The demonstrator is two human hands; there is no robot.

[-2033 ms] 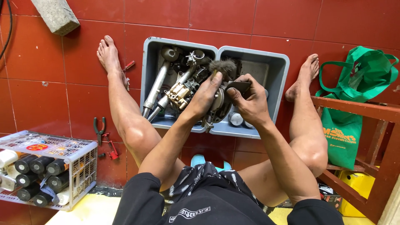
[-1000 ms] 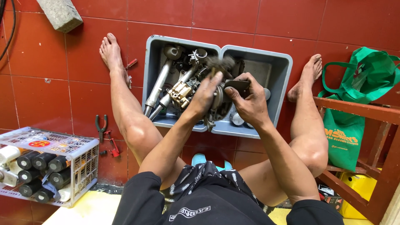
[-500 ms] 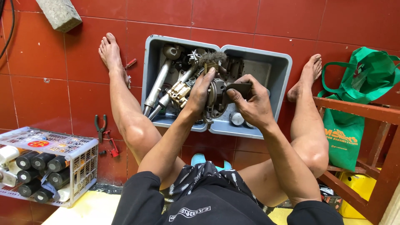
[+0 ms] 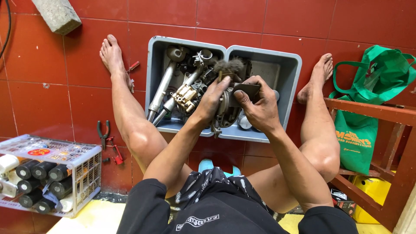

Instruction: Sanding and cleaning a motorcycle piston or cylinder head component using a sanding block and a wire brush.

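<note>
Brush (image 4: 228, 67) shifted slightly | two hands' grip clamped on part (image 4: 225, 108) | two tubs (image 4: 152, 73)

The floor (image 4: 39, 99) is glazed red tile, glossy, with pale grout lines. Two grey tubs (image 4: 286, 78) look like smooth matt plastic, smudged with grime. Inside them lie dull, greasy metal parts (image 4: 167, 84), some bare silver tubes, one brass-toned block. The brush (image 4: 228, 67) held by the left hand (image 4: 212, 102) has rough, frayed dark bristles. The round metal part (image 4: 225, 110) gripped by the right hand (image 4: 260, 108) looks dark and oily. The bag (image 4: 368, 104) is soft green cloth; the frame (image 4: 381, 113) is red-painted wood.
</note>
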